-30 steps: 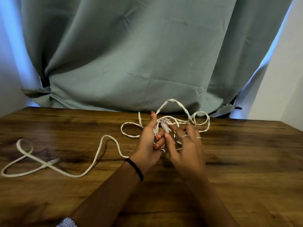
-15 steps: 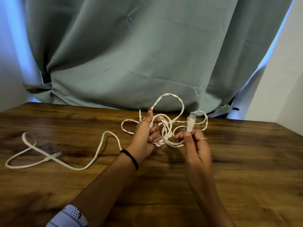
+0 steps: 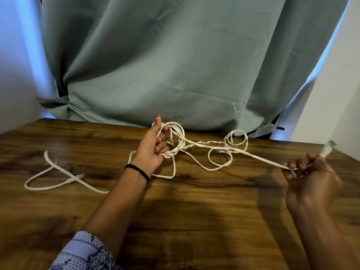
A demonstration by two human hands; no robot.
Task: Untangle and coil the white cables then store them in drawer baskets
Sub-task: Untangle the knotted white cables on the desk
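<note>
White cable (image 3: 259, 157): taut strand runs left-right above the counter (image 3: 194, 211), plug end (image 3: 327, 149) tilted up-right. Left hand (image 3: 151, 149) fingers grip the tangle; right hand (image 3: 309, 172) fingers pinch near the plug.

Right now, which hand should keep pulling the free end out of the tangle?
Right. The right hand already pinches the cable end, its strand stretched taut away from the tangle. The left hand grips the tangle, anchoring it.
</note>
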